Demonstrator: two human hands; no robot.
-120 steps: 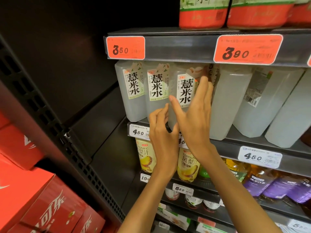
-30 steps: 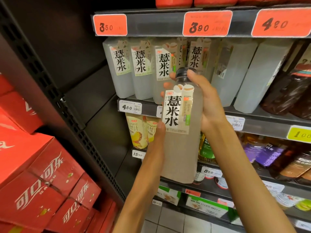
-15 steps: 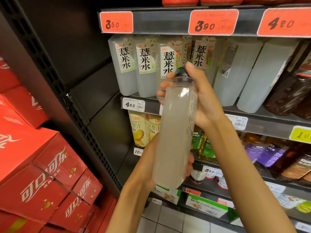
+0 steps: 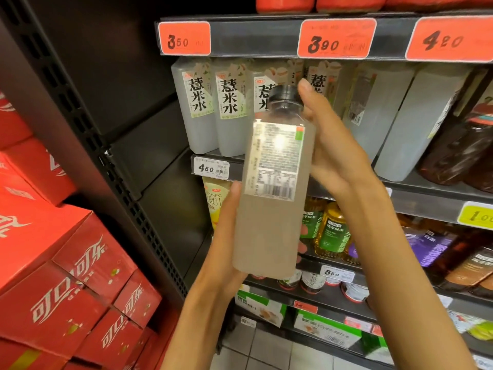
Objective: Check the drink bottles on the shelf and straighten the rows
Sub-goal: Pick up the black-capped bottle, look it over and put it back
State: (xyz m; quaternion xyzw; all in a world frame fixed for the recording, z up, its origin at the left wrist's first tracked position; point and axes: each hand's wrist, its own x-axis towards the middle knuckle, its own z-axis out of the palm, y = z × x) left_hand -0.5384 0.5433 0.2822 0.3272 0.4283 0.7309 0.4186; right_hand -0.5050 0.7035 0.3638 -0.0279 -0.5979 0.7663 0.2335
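Observation:
I hold a square bottle of cloudy pale drink (image 4: pixel 269 225) with a dark cap upright in front of the shelf, its back label with barcode facing me. My left hand (image 4: pixel 226 236) grips its lower part from behind and below. My right hand (image 4: pixel 330 145) grips its upper part, one finger up beside the cap. Behind it on the shelf (image 4: pixel 416 193) stands the row of matching bottles (image 4: pixel 198 108); the left ones show front labels, those further right (image 4: pixel 429 121) lean and show plain or barcode sides.
Dark brown bottles (image 4: pixel 458 148) stand at the right of the same shelf. Juice and green tea bottles (image 4: pixel 330 231) fill the shelf below. Red cola cartons (image 4: pixel 66 276) are stacked at the left beside a black perforated upright (image 4: pixel 80 124). Orange price tags (image 4: pixel 336 38) line the upper rail.
Both hands took one bottle off the row and brought it toward me. Over the last second it has been turned from its front label to its back label.

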